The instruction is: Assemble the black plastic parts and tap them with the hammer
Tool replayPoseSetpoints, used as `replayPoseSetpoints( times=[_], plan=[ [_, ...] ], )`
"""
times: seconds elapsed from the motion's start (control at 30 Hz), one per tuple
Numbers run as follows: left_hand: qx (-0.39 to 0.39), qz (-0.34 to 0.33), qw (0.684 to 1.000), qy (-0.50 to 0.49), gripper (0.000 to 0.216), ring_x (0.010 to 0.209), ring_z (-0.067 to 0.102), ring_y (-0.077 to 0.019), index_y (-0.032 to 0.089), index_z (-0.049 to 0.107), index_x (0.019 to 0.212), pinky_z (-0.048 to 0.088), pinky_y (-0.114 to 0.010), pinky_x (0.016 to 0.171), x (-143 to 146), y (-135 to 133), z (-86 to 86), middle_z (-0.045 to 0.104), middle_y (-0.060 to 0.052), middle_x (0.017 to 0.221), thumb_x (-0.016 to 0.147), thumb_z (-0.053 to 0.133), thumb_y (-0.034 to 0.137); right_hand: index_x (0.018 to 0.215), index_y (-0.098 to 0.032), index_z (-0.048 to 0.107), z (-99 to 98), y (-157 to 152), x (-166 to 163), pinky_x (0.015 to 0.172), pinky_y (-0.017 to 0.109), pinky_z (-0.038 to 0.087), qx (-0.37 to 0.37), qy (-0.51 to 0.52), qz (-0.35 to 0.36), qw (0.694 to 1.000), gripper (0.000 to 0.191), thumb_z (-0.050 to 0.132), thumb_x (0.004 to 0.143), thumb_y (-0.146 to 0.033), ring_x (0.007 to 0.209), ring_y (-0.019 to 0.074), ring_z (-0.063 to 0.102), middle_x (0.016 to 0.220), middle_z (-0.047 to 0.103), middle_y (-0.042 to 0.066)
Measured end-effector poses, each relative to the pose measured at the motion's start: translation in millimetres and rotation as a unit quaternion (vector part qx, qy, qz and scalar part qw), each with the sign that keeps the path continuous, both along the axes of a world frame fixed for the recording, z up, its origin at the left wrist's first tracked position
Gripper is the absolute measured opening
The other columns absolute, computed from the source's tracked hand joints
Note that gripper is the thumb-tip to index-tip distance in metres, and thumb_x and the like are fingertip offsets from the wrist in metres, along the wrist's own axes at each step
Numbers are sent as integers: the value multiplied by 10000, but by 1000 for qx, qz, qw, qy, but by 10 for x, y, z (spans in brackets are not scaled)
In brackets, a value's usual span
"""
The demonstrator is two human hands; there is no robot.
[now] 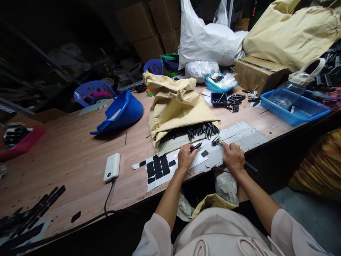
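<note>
My left hand [185, 156] pinches a small black pen-like part [196, 147] over the table. In my right hand [233, 158] is a small hammer [216, 140], its metal head a short way right of that part and its dark handle sticking out behind the fist. Beneath both hands lies a flat grey board [241, 137]. A white sheet [170, 177] with several black rounded patches [157, 166] is left of my left hand. Just beyond the hands, an open tan sack [181, 106] lies with many similar black parts [202, 130] at its mouth.
On the left are a white power bank [112, 167] with a cable, a blue scoop-like container [122, 108] and a red tray [23, 144]. A blue tray [301, 113] with a clear jug stands at right. A cardboard box [258, 73] and full sacks [207, 41] line the back.
</note>
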State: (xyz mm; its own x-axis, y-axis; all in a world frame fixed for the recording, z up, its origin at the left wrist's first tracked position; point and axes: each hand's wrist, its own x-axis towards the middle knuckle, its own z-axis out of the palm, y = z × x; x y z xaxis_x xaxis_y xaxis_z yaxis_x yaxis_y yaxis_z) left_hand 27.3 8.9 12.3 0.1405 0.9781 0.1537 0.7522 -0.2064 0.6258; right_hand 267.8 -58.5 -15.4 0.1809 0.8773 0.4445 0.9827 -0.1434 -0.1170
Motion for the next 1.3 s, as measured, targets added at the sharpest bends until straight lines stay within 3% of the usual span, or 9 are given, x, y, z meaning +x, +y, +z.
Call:
replayPoseSetpoints(
  times=[0.13, 0.27, 0.4, 0.5, 0.77, 0.87, 1.03, 1.3],
  plan=[
    [-10, -8, 999, -37, 119, 955, 652, -200, 231, 746, 943, 499, -324, 877, -227, -220, -147, 711, -13, 950, 853, 777, 159, 1257, -253, 750, 33, 13, 52, 704, 348, 225, -5, 28, 5, 1000, 337, 524, 1009, -223, 838, 221, 413, 906, 572, 92],
    [-8, -8, 998, -69, 117, 965, 655, -196, 238, 762, 949, 505, -334, 898, -255, -234, -233, 703, -14, 962, 858, 767, 165, 1250, -260, 761, 132, -5, 37, 710, 326, 295, 9, 92, 31, 995, 343, 517, 1011, -232, 844, 215, 471, 880, 593, 76],
    [-9, -12, 997, -82, 117, 960, 652, -193, 234, 776, 934, 501, -334, 903, -237, -200, -240, 704, -15, 958, 839, 790, 167, 1337, -262, 726, 250, -92, -246, 801, 304, 442, 44, 210, 108, 971, 392, 451, 1061, -299, 929, 208, 600, 976, 675, 71],
    [-9, -10, 996, -86, 114, 955, 650, -191, 234, 780, 934, 501, -331, 895, -236, -200, -234, 705, -14, 955, 840, 789, 170, 1317, -276, 740, 305, -167, -520, 820, 285, 486, 19, 266, 178, 947, 377, 458, 1072, -330, 914, 189, 650, 982, 700, 52],
    [-19, -21, 996, -84, 105, 950, 648, -194, 256, 793, 968, 508, -335, 878, -242, -206, -227, 694, -14, 949, 873, 772, 216, 1364, -299, 731, 228, -243, -721, 786, 271, 469, 9, 181, 238, 954, 408, 451, 1070, -257, 865, 185, 609, 880, 652, 46],
    [-13, -18, 996, -87, 98, 921, 640, -186, 254, 801, 972, 503, -324, 850, -239, -203, -238, 683, -14, 917, 884, 767, 229, 1342, -321, 743, 173, -229, -702, 744, 264, 449, -14, 160, 238, 958, 416, 470, 1045, -222, 853, 184, 595, 861, 637, 40],
    [-4, -21, 996, -81, 112, 947, 654, -191, 254, 802, 953, 510, -334, 885, -237, -196, -249, 700, -15, 940, 864, 774, 193, 1371, -307, 731, 181, -222, -659, 762, 262, 452, 19, 196, 207, 958, 414, 455, 1065, -267, 864, 179, 611, 890, 642, 43],
    [-1, -11, 998, -65, 116, 951, 661, -199, 246, 789, 917, 517, -348, 904, -226, -209, -220, 707, -14, 936, 835, 792, 164, 1326, -289, 755, 186, -198, -558, 786, 274, 480, 12, 249, 187, 950, 385, 468, 1073, -329, 891, 183, 648, 919, 685, 45]
  ],
)
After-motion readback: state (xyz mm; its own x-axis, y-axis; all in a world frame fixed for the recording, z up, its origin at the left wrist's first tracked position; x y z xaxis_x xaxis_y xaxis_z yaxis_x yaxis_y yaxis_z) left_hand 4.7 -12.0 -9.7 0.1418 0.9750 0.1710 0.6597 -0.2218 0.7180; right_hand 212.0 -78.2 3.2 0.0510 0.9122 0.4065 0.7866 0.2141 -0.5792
